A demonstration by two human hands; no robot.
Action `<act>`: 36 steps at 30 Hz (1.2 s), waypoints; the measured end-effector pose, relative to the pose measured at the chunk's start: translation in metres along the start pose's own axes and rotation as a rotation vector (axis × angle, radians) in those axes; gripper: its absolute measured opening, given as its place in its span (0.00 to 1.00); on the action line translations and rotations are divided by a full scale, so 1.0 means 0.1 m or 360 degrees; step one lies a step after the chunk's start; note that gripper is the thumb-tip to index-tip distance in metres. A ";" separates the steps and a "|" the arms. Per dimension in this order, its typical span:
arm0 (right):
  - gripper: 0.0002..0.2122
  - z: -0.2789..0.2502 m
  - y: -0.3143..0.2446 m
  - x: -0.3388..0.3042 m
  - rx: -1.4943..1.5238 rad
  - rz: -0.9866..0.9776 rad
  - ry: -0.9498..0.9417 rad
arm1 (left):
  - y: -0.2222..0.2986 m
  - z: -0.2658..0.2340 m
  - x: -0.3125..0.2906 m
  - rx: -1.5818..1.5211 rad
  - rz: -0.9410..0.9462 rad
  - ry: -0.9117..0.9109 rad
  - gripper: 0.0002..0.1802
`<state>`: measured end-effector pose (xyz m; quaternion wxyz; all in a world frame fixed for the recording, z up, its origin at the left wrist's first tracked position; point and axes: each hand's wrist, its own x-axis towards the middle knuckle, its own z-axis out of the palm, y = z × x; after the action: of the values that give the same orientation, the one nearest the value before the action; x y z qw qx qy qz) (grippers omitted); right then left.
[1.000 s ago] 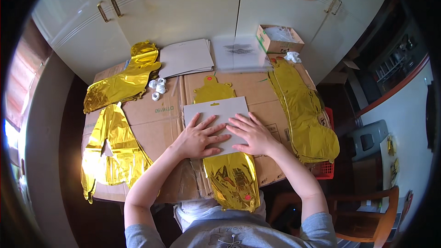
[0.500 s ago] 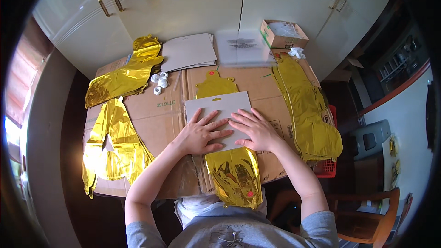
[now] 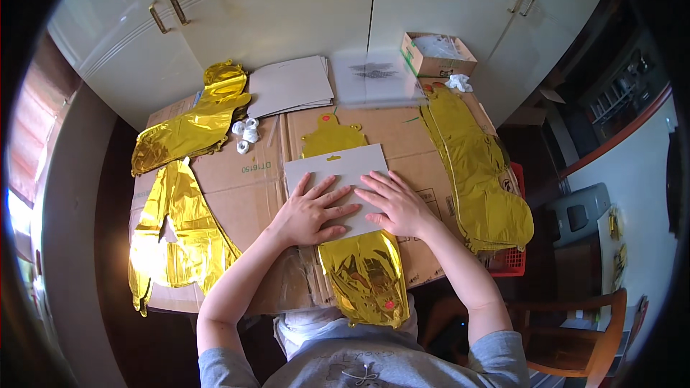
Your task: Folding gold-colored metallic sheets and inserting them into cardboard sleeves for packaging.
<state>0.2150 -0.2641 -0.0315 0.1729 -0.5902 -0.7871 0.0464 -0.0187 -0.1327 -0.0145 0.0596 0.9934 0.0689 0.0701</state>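
Observation:
My left hand [image 3: 316,212] and my right hand [image 3: 394,204] lie flat on a light grey card [image 3: 338,163], fingers spread. The card has a small hanging slot near its far edge. Beneath it lies a flat gold foil balloon [image 3: 332,136]; its far end, with a red spot, sticks out beyond the card. Its shiny near end [image 3: 365,273] hangs over the table's front edge toward my lap. The middle of the balloon is hidden under the card and my hands.
More gold foil balloons lie at the left [image 3: 180,226], far left [image 3: 190,125] and right [image 3: 471,165] of the cardboard-covered table [image 3: 251,194]. Grey cards [image 3: 291,86], clear plastic bags [image 3: 374,82], white rolls [image 3: 246,133] and an open box [image 3: 438,57] sit at the back. A red basket [image 3: 512,262] stands at right.
Both hands stay pressed flat on the card. The whole view has shifted slightly; card and balloon show no clear movement against the table.

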 end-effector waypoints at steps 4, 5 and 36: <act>0.26 0.00 0.00 0.00 -0.0005 0.0000 0.0006 | 0.00 0.01 0.01 -0.0007 0.0005 -0.0002 0.28; 0.26 0.00 0.00 0.00 -0.0001 0.0001 0.0009 | 0.00 0.00 0.00 -0.0010 0.0003 -0.0004 0.28; 0.29 -0.03 -0.02 -0.01 0.0006 0.0006 -0.0009 | -0.01 -0.03 0.00 -0.0119 -0.0009 0.0037 0.29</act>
<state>0.2143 -0.2660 -0.0287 0.1718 -0.5913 -0.7864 0.0499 -0.0194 -0.1313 -0.0115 0.0961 0.9894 0.0697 0.0841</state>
